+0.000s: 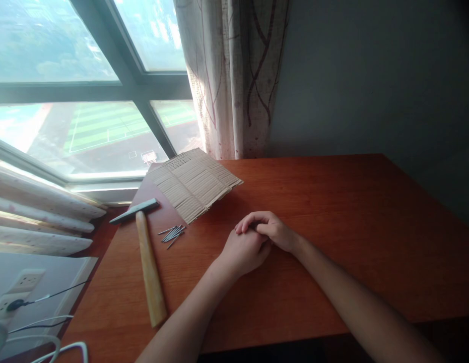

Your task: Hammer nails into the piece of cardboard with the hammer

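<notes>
1. Your left hand (244,250) and right hand (278,231) are together near the middle of the frame, right laid across the back of left. Can't tell how tightly either is curled; the overlap hides part of the fingers.
2. Cross-peen hammer (146,252): left of centre, apart from both hands. Steel head points up-frame, wooden handle runs toward the bottom, near your left forearm.
3. Steel nails (174,234): 1 loose pile, just right of the hammer handle, up-left of your left hand. Exact count unclear, they overlap.
4. Corrugated cardboard sheet (196,185): above the nails, upper centre. Small dark marks near its far corner; holes or print, can't tell.
5. All 3 are on the reddish-brown wooden table (343,217).
6. Upper left: window (49,40), patterned curtain (226,75) to its right.
7. Lower left: wall socket (26,281), black plug (15,305), white cable (82,348).
</notes>
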`<action>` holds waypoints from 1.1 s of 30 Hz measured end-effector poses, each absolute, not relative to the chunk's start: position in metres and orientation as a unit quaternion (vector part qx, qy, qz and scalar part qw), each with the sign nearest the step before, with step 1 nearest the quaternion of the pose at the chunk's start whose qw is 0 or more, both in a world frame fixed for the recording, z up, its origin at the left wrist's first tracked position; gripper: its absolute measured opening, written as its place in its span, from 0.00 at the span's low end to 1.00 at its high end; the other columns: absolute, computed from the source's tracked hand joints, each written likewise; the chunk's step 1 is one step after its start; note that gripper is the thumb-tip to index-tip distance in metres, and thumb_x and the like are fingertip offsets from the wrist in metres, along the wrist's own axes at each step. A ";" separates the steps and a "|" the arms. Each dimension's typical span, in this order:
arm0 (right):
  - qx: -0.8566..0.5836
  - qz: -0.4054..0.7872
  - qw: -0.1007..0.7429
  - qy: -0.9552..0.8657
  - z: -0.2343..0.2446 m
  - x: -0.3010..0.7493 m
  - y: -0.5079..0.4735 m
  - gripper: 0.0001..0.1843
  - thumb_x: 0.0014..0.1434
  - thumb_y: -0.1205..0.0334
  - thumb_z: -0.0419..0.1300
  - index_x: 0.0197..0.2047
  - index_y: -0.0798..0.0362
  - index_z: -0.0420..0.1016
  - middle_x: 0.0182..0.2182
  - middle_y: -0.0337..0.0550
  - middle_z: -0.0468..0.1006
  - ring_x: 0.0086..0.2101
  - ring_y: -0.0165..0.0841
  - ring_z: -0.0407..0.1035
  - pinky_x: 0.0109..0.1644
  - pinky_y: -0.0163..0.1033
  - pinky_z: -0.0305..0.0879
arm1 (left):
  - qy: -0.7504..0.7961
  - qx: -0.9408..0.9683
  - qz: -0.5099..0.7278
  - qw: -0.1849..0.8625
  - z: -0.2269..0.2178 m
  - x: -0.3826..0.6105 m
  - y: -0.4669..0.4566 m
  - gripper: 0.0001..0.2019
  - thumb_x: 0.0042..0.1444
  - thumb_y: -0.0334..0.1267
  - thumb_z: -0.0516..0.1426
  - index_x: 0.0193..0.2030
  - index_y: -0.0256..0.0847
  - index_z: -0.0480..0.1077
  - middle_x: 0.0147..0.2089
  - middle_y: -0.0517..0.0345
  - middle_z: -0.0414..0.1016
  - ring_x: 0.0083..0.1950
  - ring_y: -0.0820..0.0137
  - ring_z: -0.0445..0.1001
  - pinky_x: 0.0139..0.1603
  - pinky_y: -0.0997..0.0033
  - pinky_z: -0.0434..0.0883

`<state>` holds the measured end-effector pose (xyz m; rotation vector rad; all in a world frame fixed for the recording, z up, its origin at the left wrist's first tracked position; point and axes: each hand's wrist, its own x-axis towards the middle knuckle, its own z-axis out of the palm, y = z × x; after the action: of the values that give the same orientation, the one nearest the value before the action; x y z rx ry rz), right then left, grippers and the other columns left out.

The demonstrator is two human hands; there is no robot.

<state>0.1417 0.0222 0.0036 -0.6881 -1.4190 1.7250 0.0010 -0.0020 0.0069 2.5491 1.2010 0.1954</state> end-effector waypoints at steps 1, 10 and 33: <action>-0.273 0.678 0.392 -0.559 0.004 0.142 0.022 0.19 0.44 0.75 0.51 0.33 0.55 0.80 0.37 0.45 0.83 0.47 0.38 0.74 0.58 0.45 0.65 | 0.421 0.891 0.069 0.155 0.006 0.001 -0.002 0.14 0.61 0.38 0.53 0.42 0.39 0.80 0.41 0.49 0.81 0.44 0.59 0.77 0.43 0.62 0.74; -0.276 0.671 0.388 -0.568 0.004 0.142 0.023 0.18 0.45 0.75 0.51 0.33 0.54 0.80 0.38 0.45 0.83 0.47 0.39 0.75 0.58 0.45 0.65 | 0.417 0.893 0.078 0.150 0.001 0.000 -0.002 0.14 0.62 0.38 0.52 0.41 0.40 0.80 0.40 0.50 0.81 0.42 0.60 0.77 0.43 0.63 0.73; -0.279 0.670 0.390 -0.566 0.004 0.142 0.022 0.18 0.45 0.75 0.51 0.33 0.55 0.80 0.38 0.45 0.83 0.47 0.38 0.75 0.59 0.45 0.65 | 0.426 0.888 0.086 0.150 -0.002 0.001 -0.002 0.13 0.61 0.39 0.54 0.43 0.39 0.80 0.41 0.49 0.81 0.44 0.59 0.77 0.44 0.62 0.74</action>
<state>0.1417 0.0220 0.0044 -0.7103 -1.4382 1.7039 0.0007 -0.0024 -0.0016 2.5512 1.2236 0.2460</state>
